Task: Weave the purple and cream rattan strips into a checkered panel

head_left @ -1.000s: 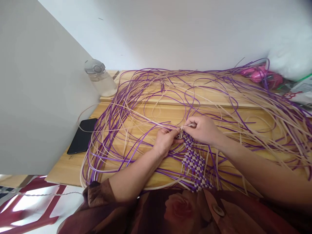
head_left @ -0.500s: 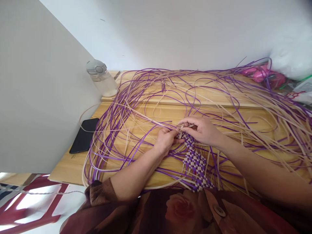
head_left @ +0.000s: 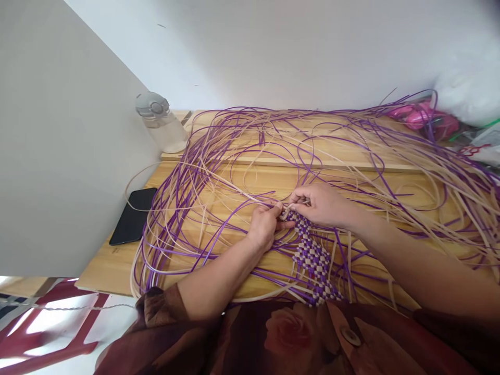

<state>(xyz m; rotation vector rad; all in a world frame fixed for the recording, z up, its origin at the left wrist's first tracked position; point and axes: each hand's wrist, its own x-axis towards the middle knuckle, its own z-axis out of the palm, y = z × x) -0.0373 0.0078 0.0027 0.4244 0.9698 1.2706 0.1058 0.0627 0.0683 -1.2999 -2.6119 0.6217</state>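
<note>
A woven strip of purple and beige strands (head_left: 312,255) runs from the table's front edge up to my hands, in a checkered pattern. At its far end my left hand (head_left: 263,224) pinches the weave between thumb and fingers. My right hand (head_left: 318,205) is closed on a beige strand (head_left: 289,207) at the same end, thumb against forefinger. The two hands nearly touch. Long loose purple and beige strands (head_left: 187,182) fan out from the weave to both sides. My fingers partly hide the newest crossings.
A clear bottle with a grey lid (head_left: 164,125) stands at the back left. A black phone (head_left: 133,216) lies by the left partition (head_left: 70,146). Pink items (head_left: 425,117) and plastic bags (head_left: 472,88) sit at the back right. A raised wooden board (head_left: 281,161) crosses the table's rear.
My right fingers have shifted slightly and now pinch the beige strand closer, bending it over at the weave's end. My left hand keeps its hold. The view has moved a little.
</note>
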